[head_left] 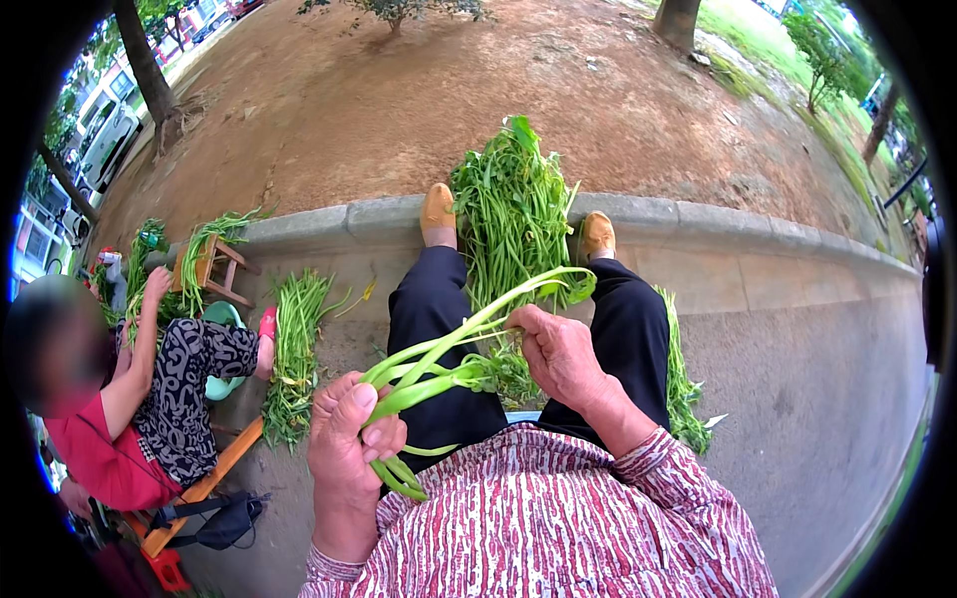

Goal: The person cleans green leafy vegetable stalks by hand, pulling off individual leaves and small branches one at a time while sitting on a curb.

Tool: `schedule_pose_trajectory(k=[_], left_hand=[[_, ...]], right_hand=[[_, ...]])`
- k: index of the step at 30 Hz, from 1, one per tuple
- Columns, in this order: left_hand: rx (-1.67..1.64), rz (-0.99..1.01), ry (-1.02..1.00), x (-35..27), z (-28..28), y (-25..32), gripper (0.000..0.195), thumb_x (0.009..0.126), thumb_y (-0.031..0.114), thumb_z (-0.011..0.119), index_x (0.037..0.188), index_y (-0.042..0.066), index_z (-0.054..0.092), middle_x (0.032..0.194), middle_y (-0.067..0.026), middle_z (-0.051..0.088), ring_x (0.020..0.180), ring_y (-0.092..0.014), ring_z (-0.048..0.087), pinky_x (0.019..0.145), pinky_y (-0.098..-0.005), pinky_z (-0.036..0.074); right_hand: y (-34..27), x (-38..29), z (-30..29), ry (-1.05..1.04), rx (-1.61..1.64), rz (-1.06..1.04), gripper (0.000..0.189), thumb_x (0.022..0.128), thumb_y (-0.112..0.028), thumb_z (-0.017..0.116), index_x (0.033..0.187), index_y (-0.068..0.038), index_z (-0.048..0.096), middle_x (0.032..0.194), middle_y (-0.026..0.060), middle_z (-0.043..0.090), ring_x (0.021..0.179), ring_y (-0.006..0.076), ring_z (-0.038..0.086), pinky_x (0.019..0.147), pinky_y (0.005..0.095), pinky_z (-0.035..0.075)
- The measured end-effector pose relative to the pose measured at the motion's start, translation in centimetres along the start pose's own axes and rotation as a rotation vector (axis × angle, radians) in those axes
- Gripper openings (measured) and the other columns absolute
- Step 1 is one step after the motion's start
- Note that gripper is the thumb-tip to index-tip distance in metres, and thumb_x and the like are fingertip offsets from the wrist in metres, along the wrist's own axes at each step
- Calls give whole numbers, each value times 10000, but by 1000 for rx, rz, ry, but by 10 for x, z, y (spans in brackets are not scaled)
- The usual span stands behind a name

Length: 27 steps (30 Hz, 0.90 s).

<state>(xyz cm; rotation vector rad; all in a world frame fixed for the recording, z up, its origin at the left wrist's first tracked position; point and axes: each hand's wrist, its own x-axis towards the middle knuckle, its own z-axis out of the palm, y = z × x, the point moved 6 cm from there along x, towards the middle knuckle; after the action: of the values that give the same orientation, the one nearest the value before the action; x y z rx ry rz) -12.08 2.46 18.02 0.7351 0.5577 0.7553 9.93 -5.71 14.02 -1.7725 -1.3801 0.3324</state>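
My left hand [344, 441] is closed around a small bunch of green leafy-vegetable stems [415, 389], likely water spinach, whose lower ends hang below the fist. One long stem curves up and right, ending in a curled leaf above my right hand. My right hand [561, 359] has its fingers curled, pinching a thin stem that runs back to the bunch. Between my feet lies a big heap of the same greens [516, 217], stretching over the kerb. Smaller loose leaves [516, 374] show between my thighs, partly hidden by my hands.
Left of me, a person [112, 426] sits on a wooden bench [205, 489], handling greens. Nearby are a wooden stool [220, 273] with greens, a turquoise basin [224, 387], a stem pile [295, 351] and a black bag [228, 519]. More greens [684, 389] lie beyond my right leg. A stone kerb [306, 230] borders bare soil.
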Motion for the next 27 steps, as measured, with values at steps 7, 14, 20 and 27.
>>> schedule_pose_trajectory(k=[7,14,20,27], left_hand=[[-32,-59,7,1,4,-10,131,882,100,594,900,-8,665,640,-59,594,411,-67,394,384,-240,313],[-110,-40,74,-3,-11,-5,122,876,124,631,962,67,696,689,-65,640,404,-65,383,388,-240,286],[-54,-73,13,5,-7,-3,143,891,164,610,924,41,675,508,-2,470,374,-59,332,379,-242,272],[-102,-61,36,9,-2,-2,213,893,193,604,888,-16,643,474,14,412,360,-60,314,372,-240,265]], right_hand=[[34,10,10,134,162,236,86,817,-34,549,822,-56,632,727,107,623,720,280,604,612,366,467],[76,-1,8,205,951,582,159,892,-46,485,903,-35,643,685,-21,575,552,39,468,503,176,357],[55,11,11,58,1029,500,162,898,-75,521,963,-16,657,725,-29,578,600,45,479,548,180,369],[28,26,9,-88,857,287,269,913,-132,590,1134,12,642,811,-28,554,715,44,483,650,200,405]])
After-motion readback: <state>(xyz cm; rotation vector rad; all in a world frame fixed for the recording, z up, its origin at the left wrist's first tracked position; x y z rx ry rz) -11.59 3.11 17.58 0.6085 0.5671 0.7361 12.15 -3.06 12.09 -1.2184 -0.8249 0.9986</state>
